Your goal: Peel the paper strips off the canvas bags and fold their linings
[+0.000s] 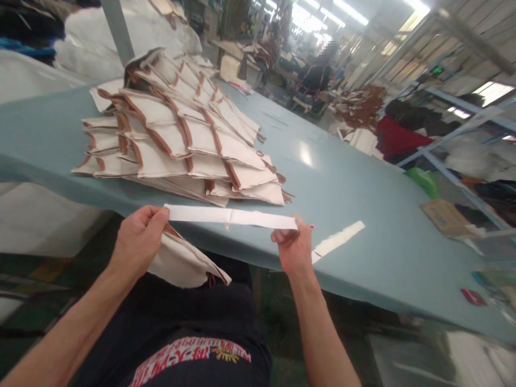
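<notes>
A white strip (pixel 229 216) is stretched nearly level between my two hands, over the near edge of the table. My left hand (pixel 141 234) is closed on its left end. Below that hand hangs a cream fabric piece (pixel 181 262) with brown edging; whether the same fingers grip it is hard to make out. My right hand (pixel 293 246) pinches the strip's other end between thumb and fingers. Just beyond both hands lies a stack of cream fabric pieces (pixel 169 134) with brown trim. Right of my right hand, a second pale strip (pixel 341 240) lies on the tabletop.
The blue-green table (pixel 363 204) runs away to the right, with a small red object (pixel 473 296) near its right end. A metal shelf (pixel 451 129) with dark and red cloth stands beyond. Another person (pixel 316 78) sits in the background. White wrapped bundles (pixel 88 43) are behind the stack.
</notes>
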`<state>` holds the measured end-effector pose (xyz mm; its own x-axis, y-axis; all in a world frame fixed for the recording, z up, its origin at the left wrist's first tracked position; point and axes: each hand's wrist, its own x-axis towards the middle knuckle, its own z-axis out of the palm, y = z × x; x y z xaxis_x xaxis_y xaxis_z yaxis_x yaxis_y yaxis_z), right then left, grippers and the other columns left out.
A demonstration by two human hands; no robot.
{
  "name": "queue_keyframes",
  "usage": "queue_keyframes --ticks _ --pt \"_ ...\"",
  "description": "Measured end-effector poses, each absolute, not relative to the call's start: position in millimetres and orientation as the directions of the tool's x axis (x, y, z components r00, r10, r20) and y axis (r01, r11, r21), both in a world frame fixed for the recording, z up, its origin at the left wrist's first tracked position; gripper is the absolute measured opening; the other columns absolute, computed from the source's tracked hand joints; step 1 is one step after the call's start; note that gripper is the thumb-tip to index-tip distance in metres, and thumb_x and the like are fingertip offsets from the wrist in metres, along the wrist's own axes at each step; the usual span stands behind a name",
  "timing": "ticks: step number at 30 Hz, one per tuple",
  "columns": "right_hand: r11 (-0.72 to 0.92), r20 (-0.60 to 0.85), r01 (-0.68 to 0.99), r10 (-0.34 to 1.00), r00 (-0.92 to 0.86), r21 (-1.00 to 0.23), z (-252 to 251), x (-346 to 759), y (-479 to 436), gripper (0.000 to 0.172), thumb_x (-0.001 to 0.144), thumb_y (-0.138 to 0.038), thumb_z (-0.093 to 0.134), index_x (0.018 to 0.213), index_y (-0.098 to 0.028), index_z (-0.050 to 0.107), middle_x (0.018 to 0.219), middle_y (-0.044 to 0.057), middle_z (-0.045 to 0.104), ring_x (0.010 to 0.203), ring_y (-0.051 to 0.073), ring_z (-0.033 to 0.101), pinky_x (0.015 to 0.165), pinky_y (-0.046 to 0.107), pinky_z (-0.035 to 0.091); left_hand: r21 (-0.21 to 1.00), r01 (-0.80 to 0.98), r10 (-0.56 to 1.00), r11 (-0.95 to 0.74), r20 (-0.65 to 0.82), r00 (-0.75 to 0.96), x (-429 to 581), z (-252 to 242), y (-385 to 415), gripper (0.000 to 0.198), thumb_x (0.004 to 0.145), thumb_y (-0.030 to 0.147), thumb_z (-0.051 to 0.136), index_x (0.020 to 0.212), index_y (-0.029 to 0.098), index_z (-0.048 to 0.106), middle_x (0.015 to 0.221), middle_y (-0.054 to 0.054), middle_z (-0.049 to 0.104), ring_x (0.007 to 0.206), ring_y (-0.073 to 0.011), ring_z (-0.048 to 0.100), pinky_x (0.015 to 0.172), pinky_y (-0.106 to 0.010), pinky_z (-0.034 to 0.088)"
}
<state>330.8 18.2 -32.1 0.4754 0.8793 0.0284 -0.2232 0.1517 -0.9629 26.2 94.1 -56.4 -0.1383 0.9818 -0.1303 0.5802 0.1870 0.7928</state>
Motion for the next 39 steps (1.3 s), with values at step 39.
queue_keyframes --ticks 39 --pt "0.058 -0.025 -0.332 0.971 0.240 -0.942 4.3 322.1 -13.6 0.052 0.095 -0.058 0.081 0.066 -0.026 0.053 0.058 -0.006 0.047 0.051 0.014 0.046 0.053 0.029 0.051 0.502 0.840 0.979 0.206 -0.111 -0.173 8.9 -60.2 174.4 0.043 0.112 0.043 0.079 0.148 0.019 0.073 0.151 -0.014 0.075 0.132 -0.0339 0.076 0.112 -0.059 0.067"
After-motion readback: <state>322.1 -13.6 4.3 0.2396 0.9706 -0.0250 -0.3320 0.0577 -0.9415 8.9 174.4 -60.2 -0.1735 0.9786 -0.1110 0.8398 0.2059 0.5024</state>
